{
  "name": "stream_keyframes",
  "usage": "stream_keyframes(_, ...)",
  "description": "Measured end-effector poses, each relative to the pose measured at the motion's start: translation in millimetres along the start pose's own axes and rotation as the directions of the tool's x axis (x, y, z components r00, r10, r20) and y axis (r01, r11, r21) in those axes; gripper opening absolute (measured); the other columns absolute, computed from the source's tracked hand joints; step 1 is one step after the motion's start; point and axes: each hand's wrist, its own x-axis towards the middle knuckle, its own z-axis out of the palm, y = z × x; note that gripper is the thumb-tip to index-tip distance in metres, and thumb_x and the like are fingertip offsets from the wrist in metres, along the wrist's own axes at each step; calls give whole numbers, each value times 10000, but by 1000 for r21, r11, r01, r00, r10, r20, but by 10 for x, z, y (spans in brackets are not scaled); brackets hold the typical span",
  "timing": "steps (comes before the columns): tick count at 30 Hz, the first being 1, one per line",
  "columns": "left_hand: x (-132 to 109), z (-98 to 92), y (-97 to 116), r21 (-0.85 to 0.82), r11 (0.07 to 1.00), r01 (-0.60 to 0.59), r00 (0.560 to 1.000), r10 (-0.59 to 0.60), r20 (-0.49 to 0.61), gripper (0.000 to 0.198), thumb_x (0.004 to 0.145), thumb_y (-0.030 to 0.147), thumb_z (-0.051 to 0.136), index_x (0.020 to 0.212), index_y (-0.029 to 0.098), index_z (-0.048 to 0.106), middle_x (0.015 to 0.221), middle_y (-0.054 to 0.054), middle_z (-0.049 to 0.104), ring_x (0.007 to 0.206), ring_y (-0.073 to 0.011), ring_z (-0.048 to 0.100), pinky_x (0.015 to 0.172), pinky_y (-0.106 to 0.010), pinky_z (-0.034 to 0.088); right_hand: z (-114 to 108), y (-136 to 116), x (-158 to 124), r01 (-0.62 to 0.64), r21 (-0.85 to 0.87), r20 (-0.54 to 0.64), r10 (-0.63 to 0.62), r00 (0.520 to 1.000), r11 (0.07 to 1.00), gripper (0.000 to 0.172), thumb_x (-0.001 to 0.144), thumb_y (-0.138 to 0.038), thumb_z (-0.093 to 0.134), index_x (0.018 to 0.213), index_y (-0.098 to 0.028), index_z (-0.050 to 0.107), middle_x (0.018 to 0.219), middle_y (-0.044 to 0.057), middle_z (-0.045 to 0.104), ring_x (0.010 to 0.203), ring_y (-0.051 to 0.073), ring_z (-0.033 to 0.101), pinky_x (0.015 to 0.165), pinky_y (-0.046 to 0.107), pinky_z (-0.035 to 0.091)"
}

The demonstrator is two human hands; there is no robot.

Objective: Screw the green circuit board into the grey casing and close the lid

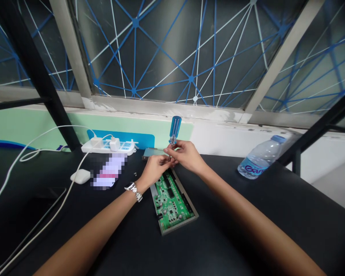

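Note:
A screwdriver (175,128) with a clear blue handle stands nearly upright over the far end of a green circuit board (172,203). The board sits in a shallow metal frame (178,226) on the black table. My right hand (188,155) pinches the screwdriver just below its handle. Around the lower shaft, the fingers of my left hand (153,168) are closed. They hide the screwdriver's tip and whatever is under it. A metal watch (134,190) is on my left wrist. Behind my left hand lies a flat metal piece (150,153).
Small screws (135,174) lie left of the board. Farther left are a phone (110,170) with a blurred screen, a white case (80,176) and white cables. A power strip (123,147) stands by the wall. To the right, a water bottle (260,159) appears tilted near a black post.

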Motion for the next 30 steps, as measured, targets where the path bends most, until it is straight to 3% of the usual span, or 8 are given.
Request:
stream_keyframes(6, -73, -81, 160, -7, 999, 47, 999, -47, 9, 199, 818, 278, 687, 950, 135, 730, 988, -100, 763, 933, -231, 724, 901, -369, 561, -150, 17, 14, -16, 37, 37, 14, 999, 999, 295, 698, -375, 773, 786, -180, 570, 623, -10, 623, 558, 141, 630, 494, 243, 493)
stream_keyframes(16, -69, -177, 183, 158, 987, -13, 1000, 15, -6, 172, 831, 296, 669, 893, 149, 734, 911, -82, 759, 879, -224, 720, 859, -361, 573, -193, -62, -20, -46, 61, 113, 39, 993, 997, 207, 731, -325, 727, 791, -160, 619, 606, 0, 636, 534, 121, 616, 517, 244, 485)
stream_keyframes(21, -40, -153, 141, 170, 985, -33, 999, 36, -15, 163, 827, 293, 671, 875, 145, 717, 890, -82, 754, 878, -228, 716, 855, -350, 560, -148, -109, -37, -32, 80, 132, 21, 991, 996, 124, 789, -249, 641, 858, -148, 619, 844, 67, 704, 544, 104, 630, 506, 239, 499)
stream_keyframes(27, -4, -103, 87, 201, 978, -50, 999, 51, 2, 165, 848, 283, 630, 832, 135, 703, 851, -76, 753, 840, -227, 707, 816, -329, 548, -35, -169, -58, -45, 88, 137, 33, 990, 995, 148, 814, -279, 636, 874, -146, 609, 595, -2, 632, 507, 110, 616, 493, 223, 488)
stream_keyframes(30, 8, -67, 62, 201, 979, -39, 999, 40, -1, 188, 856, 288, 617, 777, 132, 686, 826, -76, 749, 822, -225, 703, 797, -314, 544, 24, -133, -54, -30, 89, 120, 19, 993, 996, 204, 819, -347, 648, 864, -152, 613, 572, -6, 622, 497, 112, 605, 484, 228, 482)
